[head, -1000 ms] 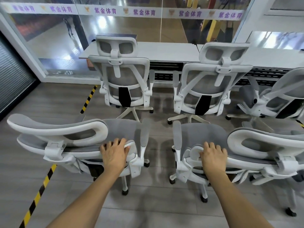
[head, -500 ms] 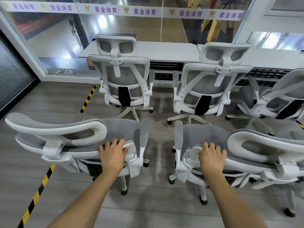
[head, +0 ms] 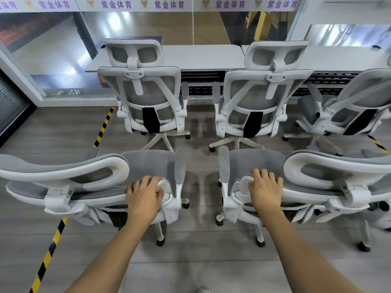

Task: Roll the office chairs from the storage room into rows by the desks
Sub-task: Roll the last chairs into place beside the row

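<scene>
Your left hand [head: 145,197] is in the lower middle of the frame, on the white top rim of the near left chair [head: 63,172]. Its fingers are curled over that rim and grasp it. Your right hand [head: 265,192], a little to the right, grasps the white rim of the near right chair [head: 330,166] in the same way, with the fingers bent over the edge.

Both chairs stand on their casters on the grey floor [head: 201,261], side by side, with a narrow gap between their armrests.

Higher in the picture, three more chairs stand in a row with their backs toward you. These are the back left chair [head: 143,92], the back middle chair [head: 264,92] and the back right chair [head: 355,108]. The last one is turned at an angle and is partly cut by the right edge. All three stand just beside the long white desk [head: 203,58] in the upper part.

A yellow-black tape [head: 48,256] runs on the floor from the lower left up toward the left end of the desk. Behind the desk is a glass wall [head: 137,24] with a strip of purple characters.
</scene>
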`<state>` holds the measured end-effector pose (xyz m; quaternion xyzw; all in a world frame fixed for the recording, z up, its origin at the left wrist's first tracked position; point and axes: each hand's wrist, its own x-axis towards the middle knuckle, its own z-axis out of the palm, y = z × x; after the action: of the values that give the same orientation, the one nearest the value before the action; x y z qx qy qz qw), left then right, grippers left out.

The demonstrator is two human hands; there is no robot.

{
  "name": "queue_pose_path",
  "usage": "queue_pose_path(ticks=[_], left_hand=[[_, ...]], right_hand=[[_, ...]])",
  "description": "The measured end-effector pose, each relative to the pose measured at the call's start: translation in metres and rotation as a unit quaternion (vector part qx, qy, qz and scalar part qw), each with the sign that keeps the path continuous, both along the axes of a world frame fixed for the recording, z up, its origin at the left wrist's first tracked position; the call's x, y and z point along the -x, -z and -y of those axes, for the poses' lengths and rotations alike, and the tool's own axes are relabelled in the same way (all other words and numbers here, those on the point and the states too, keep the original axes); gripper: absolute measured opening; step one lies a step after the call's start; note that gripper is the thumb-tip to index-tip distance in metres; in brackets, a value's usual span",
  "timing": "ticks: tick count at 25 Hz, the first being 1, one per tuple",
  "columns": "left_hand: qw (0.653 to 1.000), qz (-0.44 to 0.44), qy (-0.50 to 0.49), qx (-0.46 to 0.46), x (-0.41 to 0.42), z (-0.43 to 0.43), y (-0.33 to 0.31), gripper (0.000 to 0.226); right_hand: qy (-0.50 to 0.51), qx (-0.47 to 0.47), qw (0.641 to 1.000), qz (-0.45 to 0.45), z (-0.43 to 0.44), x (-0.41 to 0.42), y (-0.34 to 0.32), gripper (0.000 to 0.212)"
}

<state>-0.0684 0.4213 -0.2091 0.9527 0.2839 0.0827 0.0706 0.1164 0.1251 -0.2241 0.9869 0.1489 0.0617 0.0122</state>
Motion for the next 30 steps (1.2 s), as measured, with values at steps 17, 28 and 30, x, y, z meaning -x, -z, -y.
queue_pose_path(ticks=[17,28,30], left_hand=[[0.924,0.106,0.356,0.09,-0.051,0.22,-0.049,0.026],[0.918,0.134,0.361,0.096,-0.12,0.501,-0.073,0.026],[0.917,0.132,0.359,0.111,-0.136,0.543,-0.072,0.027]], right_hand=[[0.077,-0.3,0.947,0.087,0.172,0.091,-0.055,0.042],[0.055,-0.299,0.946,0.11,0.438,0.024,-0.077,0.039],[0.056,-0.302,0.947,0.095,0.484,0.005,-0.075,0.038]])
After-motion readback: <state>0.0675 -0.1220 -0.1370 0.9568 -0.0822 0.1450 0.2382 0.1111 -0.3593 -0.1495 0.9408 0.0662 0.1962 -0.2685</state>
